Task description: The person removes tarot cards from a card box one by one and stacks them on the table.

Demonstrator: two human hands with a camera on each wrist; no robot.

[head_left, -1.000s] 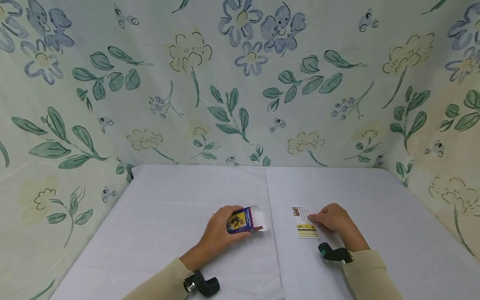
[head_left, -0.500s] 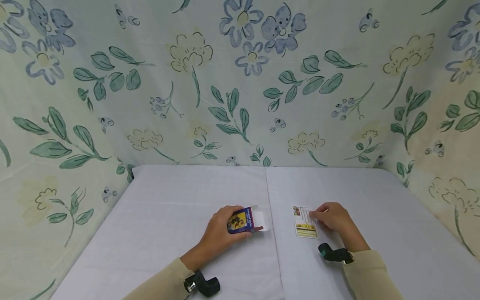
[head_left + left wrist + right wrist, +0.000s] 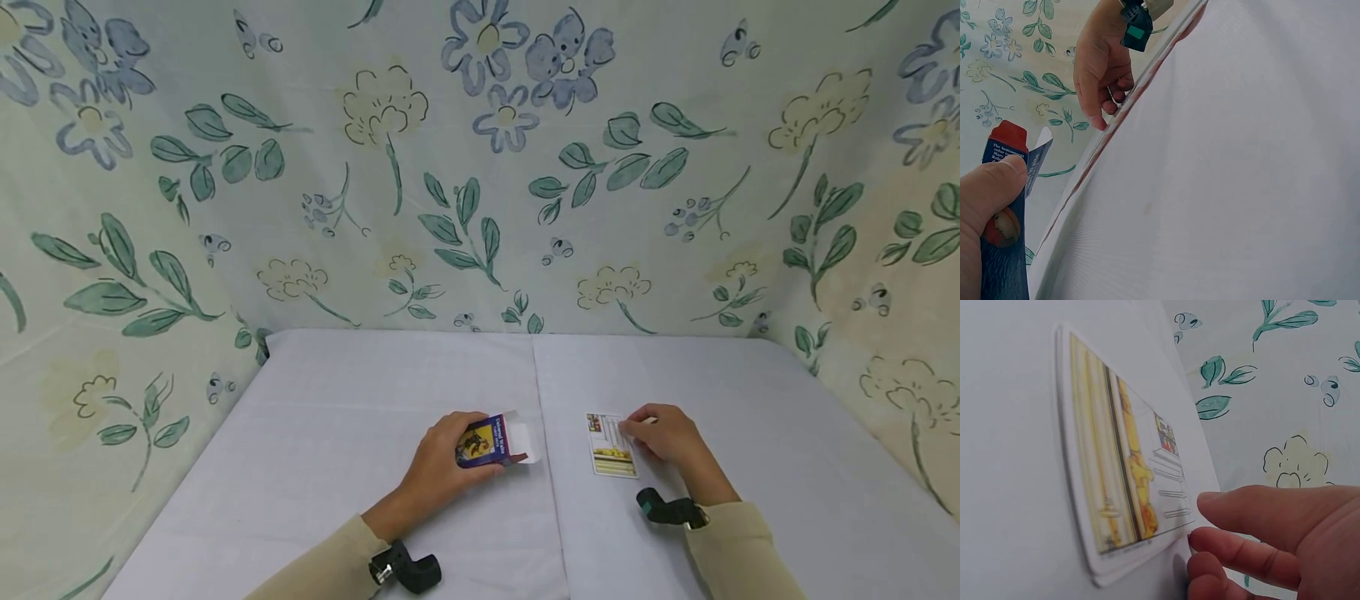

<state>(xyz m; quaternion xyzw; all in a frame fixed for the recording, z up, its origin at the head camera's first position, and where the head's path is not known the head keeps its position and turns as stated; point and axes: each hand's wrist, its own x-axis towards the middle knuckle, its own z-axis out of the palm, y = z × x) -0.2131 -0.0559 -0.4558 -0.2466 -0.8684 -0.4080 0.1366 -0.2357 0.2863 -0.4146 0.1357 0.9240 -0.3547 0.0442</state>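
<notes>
My left hand [image 3: 438,458] grips a small dark blue card box [image 3: 482,442] with a yellow picture and "Universal Waite" lettering on its front. The box's end flap [image 3: 523,437] stands open toward the right; in the left wrist view the thumb presses the blue side of the box [image 3: 1007,262]. To the right, a thin stack of picture cards [image 3: 611,461] lies face up on the white cloth. My right hand [image 3: 667,433] is at its right edge. In the right wrist view, the index fingertip [image 3: 1200,537] meets the card edge, while the thumb sits slightly apart from it.
A white cloth [image 3: 337,400] with a fold line down the middle covers the table. Behind and on both sides hangs a floral curtain [image 3: 450,275]. A black wrist camera [image 3: 412,571] is strapped at the left cuff, another black camera [image 3: 663,506] at the right.
The card stack has turned slightly straighter and shifted a little to the right. My right fingertips have drawn back slightly at its edge. The left hand and box stay in place.
</notes>
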